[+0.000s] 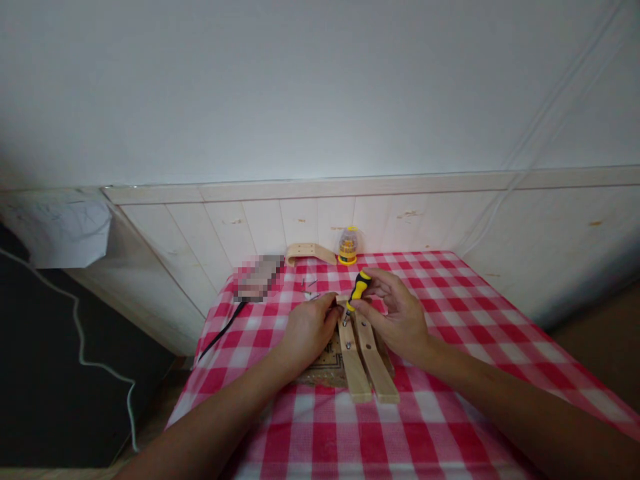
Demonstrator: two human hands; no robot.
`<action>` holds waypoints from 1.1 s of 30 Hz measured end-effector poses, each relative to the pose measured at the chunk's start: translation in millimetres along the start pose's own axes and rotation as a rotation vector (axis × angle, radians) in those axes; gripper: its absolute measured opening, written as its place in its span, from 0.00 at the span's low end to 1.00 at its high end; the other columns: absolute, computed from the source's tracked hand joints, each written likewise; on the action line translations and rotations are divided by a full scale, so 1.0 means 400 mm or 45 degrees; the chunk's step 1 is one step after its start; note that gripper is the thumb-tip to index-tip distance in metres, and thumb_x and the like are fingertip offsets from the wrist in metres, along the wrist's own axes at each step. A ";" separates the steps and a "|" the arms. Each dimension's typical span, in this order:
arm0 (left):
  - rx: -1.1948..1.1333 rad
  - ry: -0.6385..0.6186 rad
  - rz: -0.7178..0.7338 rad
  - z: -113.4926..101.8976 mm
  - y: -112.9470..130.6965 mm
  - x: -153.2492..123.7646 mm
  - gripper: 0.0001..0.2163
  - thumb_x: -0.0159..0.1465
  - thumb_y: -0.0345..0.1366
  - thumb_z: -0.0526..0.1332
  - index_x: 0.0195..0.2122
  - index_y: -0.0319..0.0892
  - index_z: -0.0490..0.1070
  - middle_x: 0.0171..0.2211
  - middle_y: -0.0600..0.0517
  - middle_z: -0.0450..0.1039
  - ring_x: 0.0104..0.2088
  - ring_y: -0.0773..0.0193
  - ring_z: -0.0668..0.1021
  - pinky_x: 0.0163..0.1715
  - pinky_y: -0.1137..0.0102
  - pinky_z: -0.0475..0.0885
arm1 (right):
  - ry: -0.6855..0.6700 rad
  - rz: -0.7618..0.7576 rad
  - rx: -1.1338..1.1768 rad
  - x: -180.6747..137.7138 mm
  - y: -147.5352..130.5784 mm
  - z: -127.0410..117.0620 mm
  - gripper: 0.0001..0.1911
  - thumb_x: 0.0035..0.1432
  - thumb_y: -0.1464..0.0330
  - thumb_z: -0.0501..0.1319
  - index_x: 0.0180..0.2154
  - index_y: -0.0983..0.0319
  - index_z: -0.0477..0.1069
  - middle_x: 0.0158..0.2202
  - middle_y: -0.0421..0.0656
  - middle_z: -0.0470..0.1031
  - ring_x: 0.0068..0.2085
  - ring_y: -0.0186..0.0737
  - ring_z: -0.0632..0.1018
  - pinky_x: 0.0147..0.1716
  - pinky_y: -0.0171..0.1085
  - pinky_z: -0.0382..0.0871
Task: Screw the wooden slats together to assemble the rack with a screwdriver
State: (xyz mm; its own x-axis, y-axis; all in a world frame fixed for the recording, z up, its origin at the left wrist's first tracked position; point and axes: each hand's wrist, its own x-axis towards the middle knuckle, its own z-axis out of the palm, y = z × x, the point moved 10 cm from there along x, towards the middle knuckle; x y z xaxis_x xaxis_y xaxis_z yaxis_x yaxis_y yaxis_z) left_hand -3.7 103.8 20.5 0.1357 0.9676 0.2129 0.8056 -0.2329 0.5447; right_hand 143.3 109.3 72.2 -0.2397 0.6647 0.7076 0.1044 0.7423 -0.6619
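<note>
Screwdriver on two wooden strips, work apparently partway.
Your right grip [400, 319] is closed around the yellow-and-black screwdriver [359, 287], which tilts, tip down at the far screw [345, 321] of the left strip [357, 377]. Your left grip [309, 331] is curled, fingertips at that strip's far end (what they pinch, if anything, is hidden). Both strips lie side by side over a brown board [325, 363] on the checkered counter [310, 433]. The left strip's two screws seem to stand proud, so it looks unfinished; the right strip [383, 379] shows two dark spots, holes or sunk screws. Loose screws [303, 285] lie beyond; a curved wooden piece [320, 252] sits separate by the wall [300, 100].
</note>
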 end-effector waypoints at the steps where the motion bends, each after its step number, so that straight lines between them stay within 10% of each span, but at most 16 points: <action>1: -0.006 0.001 0.000 0.000 0.000 0.000 0.11 0.70 0.39 0.52 0.46 0.44 0.72 0.37 0.48 0.81 0.37 0.57 0.82 0.34 0.70 0.68 | 0.006 -0.004 -0.005 0.001 -0.002 -0.001 0.28 0.59 0.70 0.68 0.59 0.50 0.66 0.48 0.44 0.78 0.44 0.44 0.82 0.44 0.44 0.80; 33: -0.014 0.013 0.014 -0.004 0.004 -0.001 0.12 0.70 0.39 0.52 0.47 0.44 0.72 0.38 0.48 0.81 0.39 0.57 0.82 0.36 0.69 0.69 | -0.021 -0.061 -0.053 0.003 -0.027 0.005 0.27 0.60 0.72 0.65 0.60 0.53 0.65 0.51 0.47 0.77 0.47 0.45 0.81 0.47 0.46 0.80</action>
State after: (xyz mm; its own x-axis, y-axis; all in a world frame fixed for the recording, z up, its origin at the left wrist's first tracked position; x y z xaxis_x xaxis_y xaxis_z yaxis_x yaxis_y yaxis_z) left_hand -3.3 102.8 22.8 0.1388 0.9639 0.2274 0.7977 -0.2449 0.5511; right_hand 139.9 101.9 79.5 -0.2615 0.6271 0.7338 0.1326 0.7764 -0.6162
